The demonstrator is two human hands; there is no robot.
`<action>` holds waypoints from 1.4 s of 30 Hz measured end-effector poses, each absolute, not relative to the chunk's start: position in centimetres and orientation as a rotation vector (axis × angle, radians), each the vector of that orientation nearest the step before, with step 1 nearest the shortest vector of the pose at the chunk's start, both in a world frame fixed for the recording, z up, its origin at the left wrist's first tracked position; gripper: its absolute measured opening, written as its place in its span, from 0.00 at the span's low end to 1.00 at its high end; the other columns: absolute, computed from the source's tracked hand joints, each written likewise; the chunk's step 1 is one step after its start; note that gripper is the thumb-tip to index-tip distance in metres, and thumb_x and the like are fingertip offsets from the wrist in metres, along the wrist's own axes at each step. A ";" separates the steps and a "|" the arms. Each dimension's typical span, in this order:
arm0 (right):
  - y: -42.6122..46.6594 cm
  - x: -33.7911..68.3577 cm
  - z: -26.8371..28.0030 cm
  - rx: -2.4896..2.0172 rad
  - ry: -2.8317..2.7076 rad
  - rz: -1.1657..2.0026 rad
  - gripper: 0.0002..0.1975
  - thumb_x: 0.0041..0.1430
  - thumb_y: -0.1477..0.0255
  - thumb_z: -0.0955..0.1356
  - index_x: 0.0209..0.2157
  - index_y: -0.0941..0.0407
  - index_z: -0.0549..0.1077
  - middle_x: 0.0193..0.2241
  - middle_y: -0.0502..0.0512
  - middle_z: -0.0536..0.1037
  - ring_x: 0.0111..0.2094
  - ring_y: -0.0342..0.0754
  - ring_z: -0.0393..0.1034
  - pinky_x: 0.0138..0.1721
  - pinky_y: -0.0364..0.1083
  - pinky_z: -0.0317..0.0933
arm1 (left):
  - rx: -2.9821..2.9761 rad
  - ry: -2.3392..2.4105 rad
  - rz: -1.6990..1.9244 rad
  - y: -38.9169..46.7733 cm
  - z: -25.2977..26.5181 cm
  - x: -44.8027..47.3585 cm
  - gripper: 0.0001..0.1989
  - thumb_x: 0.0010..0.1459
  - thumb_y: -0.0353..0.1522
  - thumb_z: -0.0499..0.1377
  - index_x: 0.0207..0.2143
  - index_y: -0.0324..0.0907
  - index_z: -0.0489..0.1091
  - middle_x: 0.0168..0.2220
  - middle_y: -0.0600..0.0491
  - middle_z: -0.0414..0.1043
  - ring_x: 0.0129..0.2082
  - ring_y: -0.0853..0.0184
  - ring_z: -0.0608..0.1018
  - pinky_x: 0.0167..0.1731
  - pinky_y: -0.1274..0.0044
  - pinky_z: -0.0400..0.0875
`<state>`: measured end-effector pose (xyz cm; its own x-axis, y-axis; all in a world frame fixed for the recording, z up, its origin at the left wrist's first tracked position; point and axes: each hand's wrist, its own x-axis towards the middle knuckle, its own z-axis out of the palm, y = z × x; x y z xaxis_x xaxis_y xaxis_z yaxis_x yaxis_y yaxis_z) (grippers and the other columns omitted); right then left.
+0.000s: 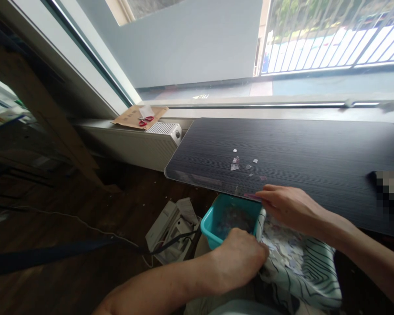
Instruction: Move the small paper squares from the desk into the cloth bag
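My left hand (241, 258) is closed, with curled fingers at the near edge between a teal plastic basket (212, 223) and a basket lined with striped cloth (320, 262); what it grips is hidden. My right hand (284, 205) reaches in from the right, fingers together at the dark table's front edge. A small pinkish clear plastic piece (252, 196) is at its fingertips. Many pale scraps (284, 240) fill the striped basket. Darker, clear-looking bits (234, 218) lie inside the teal one. Several small square pieces (234, 167) are scattered on the table.
The dark wood-grain table (308, 148) stands against the window. Red-handled scissors (146, 120) rest on brown cardboard (124, 116) above a white radiator (138, 146). An open box of white parts (174, 229) sits on the floor. A dark strap (85, 249) crosses at lower left.
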<state>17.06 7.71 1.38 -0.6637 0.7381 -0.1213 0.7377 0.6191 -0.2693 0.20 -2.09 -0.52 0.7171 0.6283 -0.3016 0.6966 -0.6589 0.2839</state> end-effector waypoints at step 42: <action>8.8 16.4 0.8 -1.245 -2.848 0.428 0.17 0.63 0.72 0.58 0.41 0.53 0.77 0.34 0.53 0.77 0.33 0.46 0.72 0.30 0.43 0.57 | 2.565 1.080 -0.228 -2.0 -1.1 -0.4 0.01 0.55 0.26 0.59 0.31 0.38 0.69 0.24 0.47 0.76 0.24 0.59 0.79 0.22 0.74 0.70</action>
